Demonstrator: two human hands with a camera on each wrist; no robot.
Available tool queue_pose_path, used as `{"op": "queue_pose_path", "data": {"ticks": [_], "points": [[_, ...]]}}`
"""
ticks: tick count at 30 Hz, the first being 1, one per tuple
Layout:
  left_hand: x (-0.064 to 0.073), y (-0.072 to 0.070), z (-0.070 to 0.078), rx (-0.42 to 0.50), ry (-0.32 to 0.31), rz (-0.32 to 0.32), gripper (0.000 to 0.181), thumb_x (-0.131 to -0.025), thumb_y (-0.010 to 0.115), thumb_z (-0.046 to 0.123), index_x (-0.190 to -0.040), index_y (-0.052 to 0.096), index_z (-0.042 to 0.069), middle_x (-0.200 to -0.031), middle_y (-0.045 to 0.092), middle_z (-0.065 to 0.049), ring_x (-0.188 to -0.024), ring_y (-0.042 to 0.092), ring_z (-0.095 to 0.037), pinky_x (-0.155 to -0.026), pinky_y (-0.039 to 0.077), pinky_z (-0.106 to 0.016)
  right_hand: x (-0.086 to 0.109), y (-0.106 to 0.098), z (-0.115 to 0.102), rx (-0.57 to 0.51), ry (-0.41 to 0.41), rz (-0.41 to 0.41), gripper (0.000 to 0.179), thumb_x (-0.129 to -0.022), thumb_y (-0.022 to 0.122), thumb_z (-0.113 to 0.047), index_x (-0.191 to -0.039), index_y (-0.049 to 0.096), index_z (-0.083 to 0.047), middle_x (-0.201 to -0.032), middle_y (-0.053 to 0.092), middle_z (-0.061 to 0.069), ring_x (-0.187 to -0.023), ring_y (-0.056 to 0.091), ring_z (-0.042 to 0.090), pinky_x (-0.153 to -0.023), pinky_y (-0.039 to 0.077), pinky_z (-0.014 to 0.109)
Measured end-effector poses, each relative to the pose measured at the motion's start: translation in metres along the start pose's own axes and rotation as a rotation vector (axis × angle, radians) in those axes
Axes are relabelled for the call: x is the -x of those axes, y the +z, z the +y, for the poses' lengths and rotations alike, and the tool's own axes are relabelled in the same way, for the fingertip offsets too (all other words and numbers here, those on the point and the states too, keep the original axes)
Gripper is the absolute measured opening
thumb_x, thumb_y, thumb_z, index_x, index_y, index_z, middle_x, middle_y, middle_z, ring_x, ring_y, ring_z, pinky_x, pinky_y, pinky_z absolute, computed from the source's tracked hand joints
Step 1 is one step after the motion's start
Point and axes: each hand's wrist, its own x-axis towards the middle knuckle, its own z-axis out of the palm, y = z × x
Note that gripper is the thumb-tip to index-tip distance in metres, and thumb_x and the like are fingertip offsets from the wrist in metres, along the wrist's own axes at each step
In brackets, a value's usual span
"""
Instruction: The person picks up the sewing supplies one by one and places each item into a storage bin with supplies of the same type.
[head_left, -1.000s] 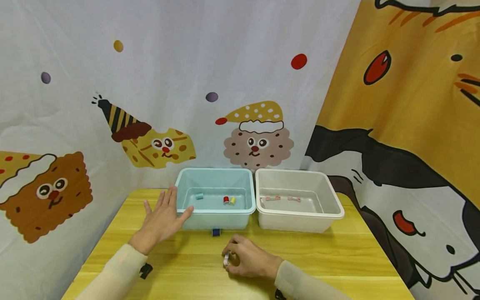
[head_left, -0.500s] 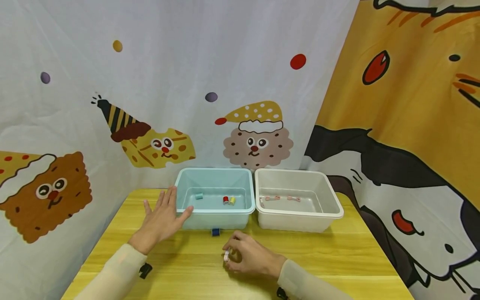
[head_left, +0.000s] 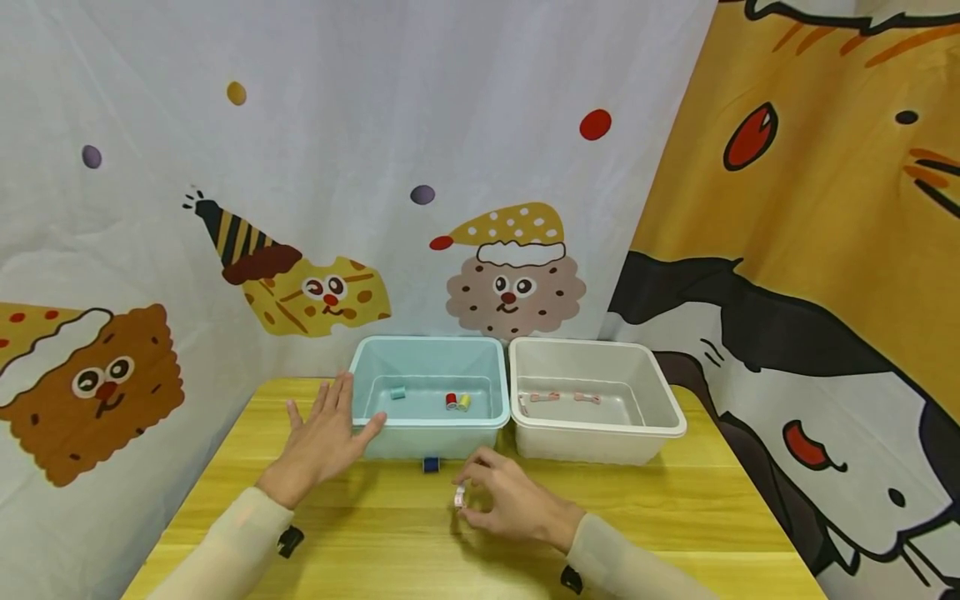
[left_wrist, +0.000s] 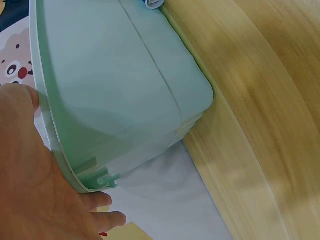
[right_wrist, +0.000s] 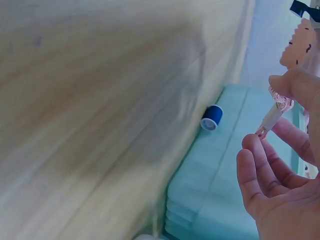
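My right hand (head_left: 521, 500) pinches a small skein of pale pink thread (head_left: 459, 497) between thumb and fingertips, over the table in front of the bins. In the right wrist view, a white band wraps the middle of the skein (right_wrist: 272, 118), with loops showing at both ends. My left hand (head_left: 318, 437), fingers straight and spread, lies at the left front corner of the light blue bin (head_left: 431, 423). The left wrist view has its thumb and fingertips right at that bin's rim (left_wrist: 47, 117). A dark blue thread spool (head_left: 431, 465) rests against the bin's front foot.
Inside the blue bin lie a teal spool (head_left: 398, 392), a red spool (head_left: 452, 401) and a yellow spool (head_left: 465, 402). A white bin (head_left: 600, 430) stands close on its right, holding a few pinkish skeins (head_left: 587, 398). Behind both hangs a printed curtain (head_left: 337, 167).
My right hand has moved a little away from me and to the right, carrying the skein with it. My left hand stays where it was.
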Motion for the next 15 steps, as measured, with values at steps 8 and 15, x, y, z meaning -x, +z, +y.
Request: {"op": "queue_pose_path", "data": {"ticks": [8, 15], "points": [[0.000, 0.001, -0.001, 0.004, -0.005, -0.002, 0.115, -0.115, 0.041, 0.083, -0.185, 0.014, -0.005, -0.195, 0.013, -0.028, -0.178, 0.017, -0.060, -0.128, 0.000, -0.100, -0.001, -0.013, -0.002, 0.043, -0.058, 0.075, 0.036, -0.100, 0.094, -0.023, -0.132, 0.082, -0.011, -0.132, 0.072, 0.003, -0.113, 0.077, 0.019, -0.100, 0.069, 0.029], [-0.001, 0.001, -0.001, 0.005, -0.006, 0.000, 0.115, -0.115, 0.040, 0.083, -0.185, 0.014, -0.005, -0.195, 0.013, -0.028, -0.178, 0.018, -0.060, -0.129, -0.001, -0.100, -0.001, -0.027, -0.006, 0.074, -0.092, 0.124, 0.039, -0.097, 0.097, -0.022, -0.132, 0.082, -0.013, -0.132, 0.072, 0.002, -0.117, 0.077, 0.020, -0.106, 0.068, 0.030]]}}
